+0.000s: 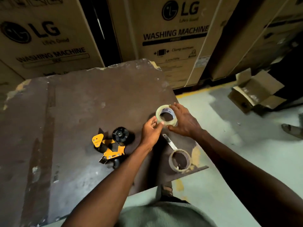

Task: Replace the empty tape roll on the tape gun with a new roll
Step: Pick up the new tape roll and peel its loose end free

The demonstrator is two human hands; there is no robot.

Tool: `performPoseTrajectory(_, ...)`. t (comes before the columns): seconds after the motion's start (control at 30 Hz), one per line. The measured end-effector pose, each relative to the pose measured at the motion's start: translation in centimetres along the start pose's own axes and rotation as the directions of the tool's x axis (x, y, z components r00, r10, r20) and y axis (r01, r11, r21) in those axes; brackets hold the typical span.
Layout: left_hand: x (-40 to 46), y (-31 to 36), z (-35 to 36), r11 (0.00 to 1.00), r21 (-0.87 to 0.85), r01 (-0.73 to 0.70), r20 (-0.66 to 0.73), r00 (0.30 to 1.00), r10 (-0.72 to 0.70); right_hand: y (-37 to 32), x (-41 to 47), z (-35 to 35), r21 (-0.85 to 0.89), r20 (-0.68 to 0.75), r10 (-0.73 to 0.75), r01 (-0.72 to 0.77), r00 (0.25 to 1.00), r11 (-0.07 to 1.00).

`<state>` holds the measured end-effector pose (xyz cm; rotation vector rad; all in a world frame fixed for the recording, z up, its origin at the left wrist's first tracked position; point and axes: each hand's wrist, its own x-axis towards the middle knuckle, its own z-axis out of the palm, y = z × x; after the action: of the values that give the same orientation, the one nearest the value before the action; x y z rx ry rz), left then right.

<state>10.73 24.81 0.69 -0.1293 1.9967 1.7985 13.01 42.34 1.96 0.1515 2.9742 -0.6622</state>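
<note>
A new roll of clear tape (158, 114) is held above the right part of the worn brown table (82, 99). My right hand (184, 121) grips the roll's right side. My left hand (151, 131) pinches its lower left rim with thumb and fingers. The yellow and black tape gun (111, 145) lies on its side on the table to the left of my hands, its black spindle bare. The empty cardboard core (179, 159), with a strip of tape trailing from it, lies near the table's right front corner.
Large LG washing machine cartons (172, 33) stand behind the table. An open cardboard box (255, 94) sits on the pale floor to the right. Another person's foot (291, 130) shows at the right edge. The table's edge runs close to my body.
</note>
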Motion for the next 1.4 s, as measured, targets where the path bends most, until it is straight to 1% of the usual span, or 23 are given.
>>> performPoseTrajectory(0.1,1.5,-0.8,2.0,0.999,0.048,0.009,-0.049,0.999,-0.007,2.2,2.9,-0.8,-0.126,0.149,-0.097,0.116,0.984,0.985)
performPoseTrajectory(0.2,3.6,-3.4,3.3,0.996,0.077,0.034,-0.104,0.994,-0.026,3.4,5.5,-1.3,-0.198,0.27,-0.196,0.254,0.943,0.947)
performPoseTrajectory(0.27,5.2,-5.7,3.6,0.992,0.117,0.036,-0.131,0.991,-0.02,3.5,6.8,-1.2,-0.241,0.339,-0.23,0.321,0.912,0.916)
performPoseTrajectory(0.37,5.7,-6.5,3.7,0.989,0.14,0.045,-0.156,0.987,-0.023,3.1,8.5,-0.6,-0.254,0.409,-0.268,0.39,0.872,0.885)
performPoseTrajectory(0.43,5.3,-5.9,3.7,0.989,0.144,0.039,-0.152,0.988,-0.017,2.8,9.0,-0.1,-0.224,0.465,-0.264,0.401,0.845,0.889)
performPoseTrajectory(0.5,4.6,-4.4,3.7,0.989,0.146,0.022,-0.127,0.992,-0.003,2.9,9.0,0.3,-0.16,0.468,-0.251,0.36,0.848,0.919)
performPoseTrajectory(0.6,3.4,-1.7,3.0,0.984,0.178,0.017,-0.127,0.992,0.006,3.2,8.0,0.6,-0.004,0.387,-0.198,0.217,0.901,0.976)
performPoseTrajectory(0.67,3.0,-0.3,2.1,0.975,0.22,-0.027,-0.101,0.994,0.051,3.2,7.0,0.6,0.128,0.331,-0.144,0.107,0.932,0.986)
performPoseTrajectory(0.77,2.6,1.3,0.7,0.965,0.237,-0.112,-0.016,0.993,0.119,2.6,5.5,0.9,0.296,0.282,-0.029,-0.058,0.959,0.954)
performPoseTrajectory(0.9,1.1,3.1,-1.6,0.946,0.228,-0.23,0.076,0.973,0.219,0.4,3.6,1.1,0.438,0.22,0.035,-0.131,0.975,0.889)
performPoseTrajectory(0.93,0.4,3.6,-2.2,0.944,0.215,-0.252,0.09,0.967,0.237,-0.4,3.0,1.0,0.478,0.204,0.041,-0.136,0.978,0.868)
performPoseTrajectory(1.0,-0.9,4.3,-3.9,0.934,0.201,-0.295,0.122,0.954,0.275,-2.6,1.6,0.6,0.612,0.18,0.043,-0.146,0.983,0.777)
performPoseTrajectory(1.07,-2.1,4.7,-5.6,0.907,0.218,-0.361,0.151,0.93,0.334,-5.0,0.1,0.3,0.747,0.18,0.052,-0.171,0.982,0.642)
performPoseTrajectory(1.13,-3.1,4.8,-7.6,0.871,0.244,-0.426,0.175,0.903,0.393,-8.2,-1.5,-0.1,0.854,0.229,0.084,-0.241,0.97,0.462)
performPoseTrajectory(1.17,-3.6,4.8,-8.6,0.859,0.248,-0.447,0.179,0.893,0.413,-9.7,-2.3,-0.3,0.883,0.258,0.107,-0.28,0.96,0.376)
performPoseTrajectory(1.2,-4.2,5.0,-9.6,0.858,0.242,-0.453,0.178,0.89,0.42,-11.1,-2.9,-0.4,0.897,0.28,0.129,-0.308,0.951,0.317)
performPoseTrajectory(1.3,-5.5,4.9,-12.2,0.885,0.165,-0.435,0.19,0.895,0.404,-14.7,-4.8,-0.3,0.902,0.335,0.173,-0.368,0.926,0.226)
performPoseTrajectory(1.4,-6.9,4.2,-14.4,0.919,0.058,-0.391,0.281,0.889,0.361,-17.7,-6.4,-0.1,0.884,0.395,0.222,-0.434,0.892,0.172)
